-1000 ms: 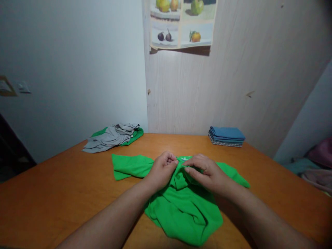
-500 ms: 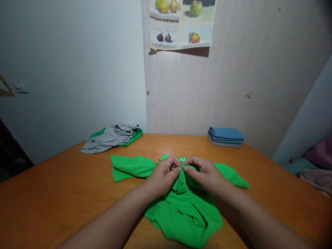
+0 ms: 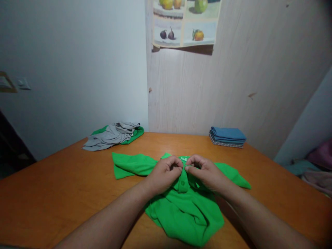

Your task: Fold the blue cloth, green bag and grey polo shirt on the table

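A bright green polo shirt (image 3: 186,214) lies on the orange-brown table, its sleeves spread to both sides and its lower part bunched toward me. My left hand (image 3: 167,173) pinches the left edge of the button placket near the collar. Close beside it, my right hand (image 3: 203,171) pinches the placket's other edge, thumb and forefinger together. One button (image 3: 183,183) shows on the placket below my fingertips. Whatever lies right between the fingertips is too small to make out. A white print shows inside the collar behind my hands.
At the back left of the table (image 3: 64,193) lies a crumpled heap of grey and green clothes (image 3: 111,136). A neat stack of folded blue and checked cloths (image 3: 228,136) sits at the back right. Behind, a fruit picture (image 3: 186,24) hangs on the wall. More fabric (image 3: 319,173) lies beyond the right edge.
Both hands stay pinched at the placket with only slight finger movement. The whole view has shifted a little.
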`<act>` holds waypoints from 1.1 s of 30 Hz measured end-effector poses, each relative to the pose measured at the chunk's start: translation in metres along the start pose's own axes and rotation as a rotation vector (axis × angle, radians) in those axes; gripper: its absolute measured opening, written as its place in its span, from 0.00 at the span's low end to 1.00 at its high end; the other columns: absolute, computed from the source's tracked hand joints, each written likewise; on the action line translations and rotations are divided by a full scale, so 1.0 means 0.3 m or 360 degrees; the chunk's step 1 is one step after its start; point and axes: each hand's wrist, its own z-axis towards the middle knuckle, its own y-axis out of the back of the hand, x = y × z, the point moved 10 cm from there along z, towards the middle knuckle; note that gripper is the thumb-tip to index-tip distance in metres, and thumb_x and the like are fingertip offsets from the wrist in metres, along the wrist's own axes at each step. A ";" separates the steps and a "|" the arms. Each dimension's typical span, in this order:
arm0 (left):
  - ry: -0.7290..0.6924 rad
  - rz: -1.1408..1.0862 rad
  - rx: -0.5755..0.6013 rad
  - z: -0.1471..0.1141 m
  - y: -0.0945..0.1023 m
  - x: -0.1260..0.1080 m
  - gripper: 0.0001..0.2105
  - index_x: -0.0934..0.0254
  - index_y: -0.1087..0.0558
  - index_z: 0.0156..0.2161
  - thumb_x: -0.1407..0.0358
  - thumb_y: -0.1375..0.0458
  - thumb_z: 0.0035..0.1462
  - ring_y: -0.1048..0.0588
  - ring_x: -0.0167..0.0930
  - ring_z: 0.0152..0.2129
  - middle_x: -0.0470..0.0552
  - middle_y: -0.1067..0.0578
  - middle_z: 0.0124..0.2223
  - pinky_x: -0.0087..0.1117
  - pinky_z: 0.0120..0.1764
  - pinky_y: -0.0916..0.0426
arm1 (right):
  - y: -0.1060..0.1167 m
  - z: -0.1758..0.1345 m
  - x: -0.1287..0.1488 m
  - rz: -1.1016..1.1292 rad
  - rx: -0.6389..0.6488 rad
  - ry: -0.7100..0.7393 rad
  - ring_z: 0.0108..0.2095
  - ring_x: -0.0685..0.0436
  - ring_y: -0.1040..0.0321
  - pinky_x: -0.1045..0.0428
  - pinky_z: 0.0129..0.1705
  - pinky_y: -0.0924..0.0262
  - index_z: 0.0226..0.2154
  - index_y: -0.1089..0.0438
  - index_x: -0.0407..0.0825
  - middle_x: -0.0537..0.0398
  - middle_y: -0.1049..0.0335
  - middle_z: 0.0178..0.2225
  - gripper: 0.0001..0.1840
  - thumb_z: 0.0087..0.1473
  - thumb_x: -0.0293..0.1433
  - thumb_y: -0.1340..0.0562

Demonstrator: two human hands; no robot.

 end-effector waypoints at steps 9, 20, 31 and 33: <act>0.0129 -0.0047 -0.0103 0.002 0.015 0.033 0.10 0.65 0.30 0.30 0.59 0.40 0.53 0.37 0.24 0.23 0.43 0.33 0.27 0.25 0.27 0.44 | -0.029 0.002 -0.002 0.0085 0.0059 -0.0064 0.25 0.51 0.46 0.54 0.28 0.51 0.28 0.33 0.50 0.61 0.40 0.24 0.15 0.48 0.43 0.32; 0.0230 -0.0320 -0.0175 0.001 0.016 0.082 0.09 0.62 0.36 0.31 0.65 0.38 0.49 0.41 0.22 0.19 0.39 0.37 0.23 0.24 0.23 0.49 | -0.044 0.004 -0.013 0.0076 0.0066 -0.0087 0.26 0.50 0.46 0.53 0.28 0.52 0.26 0.34 0.50 0.60 0.40 0.24 0.11 0.49 0.38 0.35; 0.0389 -0.0705 -0.0178 -0.010 0.001 0.106 0.15 0.60 0.40 0.37 0.70 0.38 0.46 0.41 0.21 0.18 0.36 0.37 0.23 0.26 0.22 0.52 | -0.062 0.005 -0.024 0.0109 0.0161 -0.0017 0.26 0.50 0.47 0.53 0.28 0.54 0.30 0.35 0.50 0.61 0.42 0.25 0.14 0.55 0.43 0.36; 0.0405 -0.0730 -0.0175 -0.011 0.003 0.108 0.16 0.61 0.40 0.37 0.71 0.38 0.45 0.41 0.21 0.18 0.36 0.37 0.23 0.25 0.22 0.52 | -0.064 0.005 -0.025 0.0123 0.0166 0.0004 0.25 0.50 0.47 0.53 0.27 0.55 0.31 0.35 0.50 0.62 0.41 0.24 0.14 0.55 0.42 0.36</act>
